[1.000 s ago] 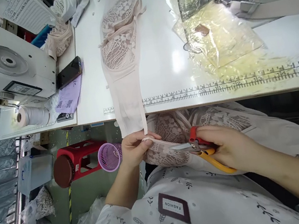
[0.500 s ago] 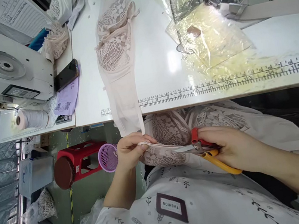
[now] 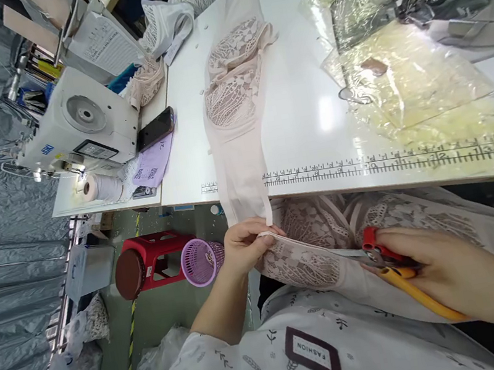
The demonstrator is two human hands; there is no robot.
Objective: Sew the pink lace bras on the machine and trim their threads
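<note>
A pale pink lace bra lies across my lap, its top edge pinched between the thumb and fingers of my left hand. Scissors with one red and one yellow handle are gripped in my right hand. Their blade lies along the bra's edge, pointing toward my left hand; part of it is hidden by the fabric. Another stretch of pink lace bra runs up the white table and hangs over its front edge down to my left hand.
A printed ruler runs along the table's front edge. To the right stands a sewing machine above yellowish plastic film. Another sewing machine, a phone and a thread cone are at left. Below are a red stool and purple basket.
The view has shifted, so the scene sits further right. My right hand and the scissors have moved right, away from my left hand, along the bra's edge. The left hand keeps its pinch.
</note>
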